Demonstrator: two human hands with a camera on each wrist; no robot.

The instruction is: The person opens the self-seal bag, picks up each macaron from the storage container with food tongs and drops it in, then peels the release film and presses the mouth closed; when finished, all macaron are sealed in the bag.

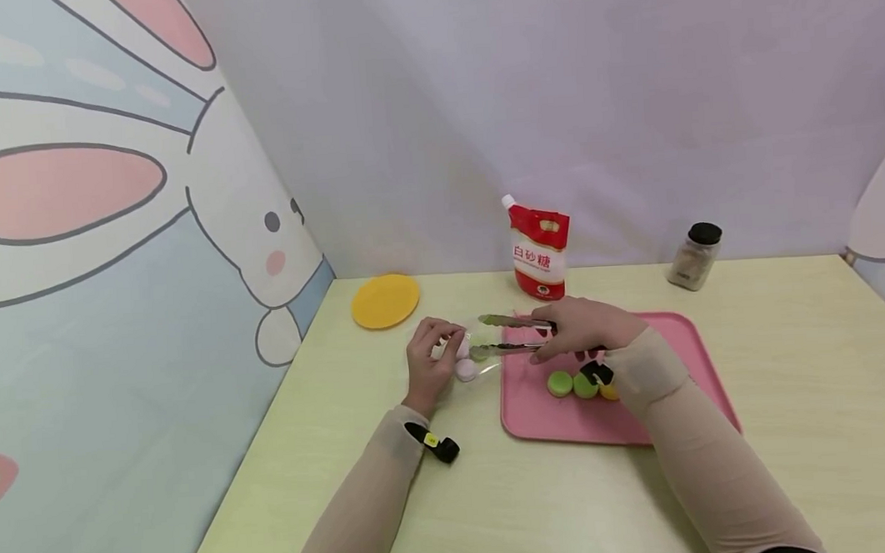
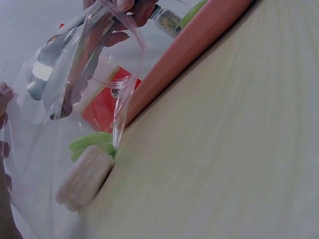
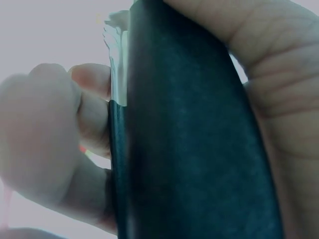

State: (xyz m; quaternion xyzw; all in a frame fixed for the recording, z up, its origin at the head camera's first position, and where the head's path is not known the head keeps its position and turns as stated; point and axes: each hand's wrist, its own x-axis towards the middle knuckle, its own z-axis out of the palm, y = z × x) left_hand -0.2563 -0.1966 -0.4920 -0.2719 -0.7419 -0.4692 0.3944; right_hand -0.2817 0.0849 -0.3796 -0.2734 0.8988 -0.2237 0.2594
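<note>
My left hand [image 1: 429,362] pinches the edge of a clear plastic bag [image 2: 30,149]. Inside the bag, pale pink macarons [image 1: 466,370] and a green macaron [image 2: 89,142] lie low, close to the tabletop. My right hand [image 1: 593,323] grips metal tongs [image 1: 516,321] by their dark handles, one of which fills much of the right wrist view. The tongs' two arms are spread apart and point left at the bag's mouth, with nothing between their tips. In the left wrist view the tips show through the film, above the macarons.
A pink tray [image 1: 563,433] under the right forearm bears green macarons [image 1: 560,384] and a yellow macaron [image 1: 609,391]. Farther back stand a red-and-white sugar pouch [image 1: 539,255] and a black-lidded jar [image 1: 693,257]. A yellow plate [image 1: 385,301] lies at the back left, near the wall.
</note>
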